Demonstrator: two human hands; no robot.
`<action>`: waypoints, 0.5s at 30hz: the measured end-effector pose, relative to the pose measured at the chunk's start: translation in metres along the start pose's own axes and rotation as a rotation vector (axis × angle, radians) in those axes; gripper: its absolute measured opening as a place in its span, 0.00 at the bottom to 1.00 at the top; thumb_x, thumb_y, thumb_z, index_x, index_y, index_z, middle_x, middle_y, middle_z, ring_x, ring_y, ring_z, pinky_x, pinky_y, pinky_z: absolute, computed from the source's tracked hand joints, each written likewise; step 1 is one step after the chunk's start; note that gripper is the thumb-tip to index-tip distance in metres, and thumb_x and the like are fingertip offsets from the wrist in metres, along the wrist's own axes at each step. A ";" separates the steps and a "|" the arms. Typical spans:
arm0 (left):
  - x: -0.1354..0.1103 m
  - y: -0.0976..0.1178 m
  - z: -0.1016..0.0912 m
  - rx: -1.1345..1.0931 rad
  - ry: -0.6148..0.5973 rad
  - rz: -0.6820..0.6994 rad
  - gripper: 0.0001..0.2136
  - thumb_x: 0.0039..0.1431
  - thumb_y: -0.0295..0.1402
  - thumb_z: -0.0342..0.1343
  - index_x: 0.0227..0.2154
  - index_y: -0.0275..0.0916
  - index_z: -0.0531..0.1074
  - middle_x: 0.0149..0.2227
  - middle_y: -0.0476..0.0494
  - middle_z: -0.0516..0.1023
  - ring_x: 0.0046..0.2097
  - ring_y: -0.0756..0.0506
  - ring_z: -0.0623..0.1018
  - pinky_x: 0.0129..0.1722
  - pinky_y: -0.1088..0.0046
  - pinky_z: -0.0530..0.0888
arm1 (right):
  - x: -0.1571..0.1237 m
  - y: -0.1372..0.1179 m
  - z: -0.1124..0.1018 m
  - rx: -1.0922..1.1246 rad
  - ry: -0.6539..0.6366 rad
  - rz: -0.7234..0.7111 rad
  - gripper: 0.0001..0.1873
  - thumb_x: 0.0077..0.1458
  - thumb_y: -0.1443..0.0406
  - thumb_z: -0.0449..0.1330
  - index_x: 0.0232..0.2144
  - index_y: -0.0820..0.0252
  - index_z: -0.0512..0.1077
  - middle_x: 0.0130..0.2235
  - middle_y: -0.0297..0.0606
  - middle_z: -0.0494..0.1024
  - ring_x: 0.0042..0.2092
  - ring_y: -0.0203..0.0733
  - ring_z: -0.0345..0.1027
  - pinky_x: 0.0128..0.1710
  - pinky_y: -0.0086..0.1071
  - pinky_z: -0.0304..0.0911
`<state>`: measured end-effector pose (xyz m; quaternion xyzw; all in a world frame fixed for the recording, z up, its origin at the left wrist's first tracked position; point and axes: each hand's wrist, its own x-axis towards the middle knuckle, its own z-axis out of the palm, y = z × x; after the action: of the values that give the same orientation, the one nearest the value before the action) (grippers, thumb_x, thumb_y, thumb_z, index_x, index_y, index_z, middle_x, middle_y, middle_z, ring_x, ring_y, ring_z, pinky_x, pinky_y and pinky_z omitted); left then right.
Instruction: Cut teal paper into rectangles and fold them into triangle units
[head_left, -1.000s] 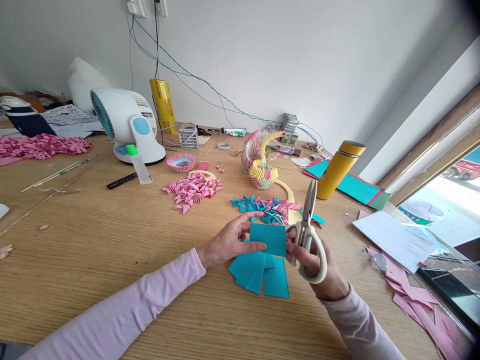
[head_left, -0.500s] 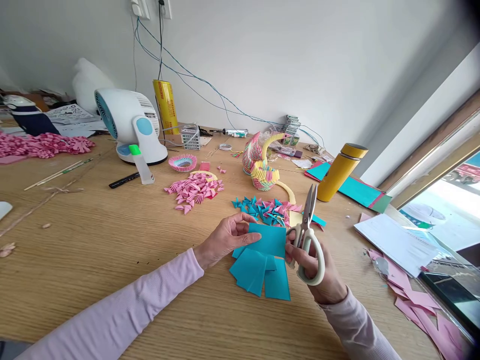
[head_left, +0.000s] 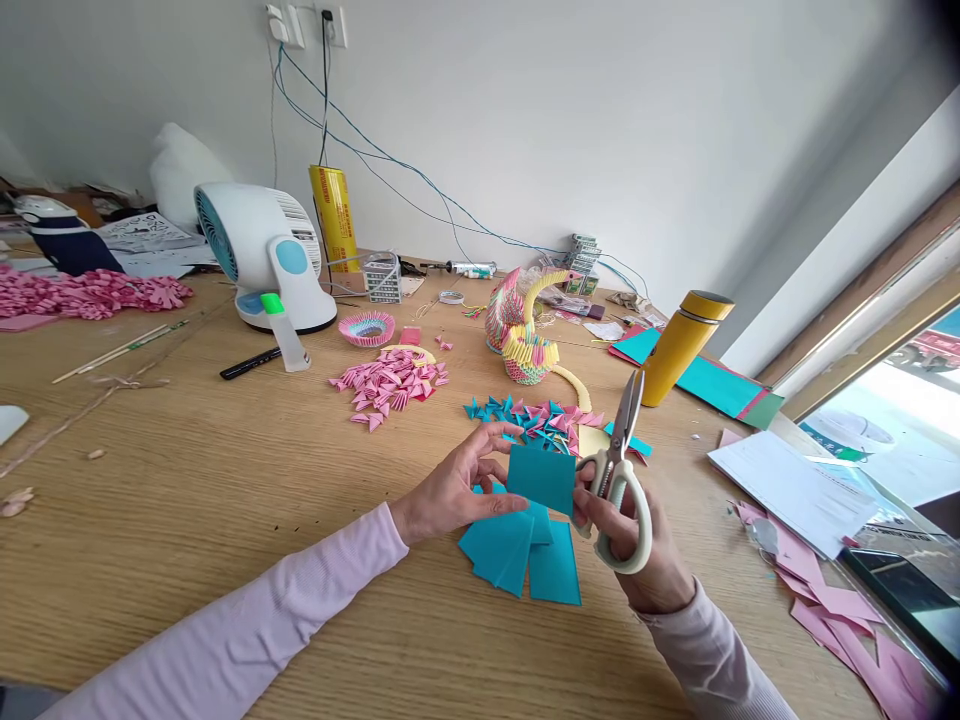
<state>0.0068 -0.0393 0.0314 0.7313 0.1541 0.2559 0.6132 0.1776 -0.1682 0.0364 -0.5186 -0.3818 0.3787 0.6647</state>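
Teal flat paper rectangle [head_left: 541, 478] is held above the wooden worktop [head_left: 300, 475], not yet folded, like the loose teal paper cards [head_left: 499, 545] beneath; small teal and pink paper triangles [head_left: 537, 422] heaped beyond look already done. Fingers of the right hand [head_left: 661, 558] pinch the rectangle's right edge (cream-handled metal scissors [head_left: 618, 443] share that grip); fingers of the left hand [head_left: 446, 490] stand spread by its left edge, contact unclear.

1 head-worn camera looked forward and down over the table [head_left: 225, 480], facing the wall [head_left: 637, 130] across the frame's top.
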 end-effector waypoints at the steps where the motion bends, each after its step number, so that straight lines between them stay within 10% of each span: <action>1: 0.000 -0.001 0.001 0.080 0.002 0.024 0.34 0.45 0.37 0.67 0.54 0.45 0.58 0.48 0.41 0.68 0.37 0.50 0.72 0.33 0.76 0.70 | 0.000 0.000 0.000 0.006 0.000 0.003 0.11 0.45 0.64 0.67 0.31 0.59 0.70 0.26 0.31 0.70 0.24 0.34 0.64 0.23 0.28 0.58; 15: 0.001 -0.003 0.006 0.542 -0.007 0.301 0.27 0.51 0.39 0.62 0.54 0.43 0.63 0.55 0.40 0.69 0.58 0.40 0.66 0.58 0.62 0.62 | -0.001 -0.002 0.017 0.047 -0.112 0.055 0.11 0.45 0.63 0.66 0.30 0.59 0.68 0.26 0.31 0.70 0.23 0.32 0.61 0.22 0.28 0.55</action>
<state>0.0111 -0.0428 0.0277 0.8836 0.1045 0.2910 0.3517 0.1617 -0.1627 0.0414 -0.4911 -0.3950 0.4343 0.6436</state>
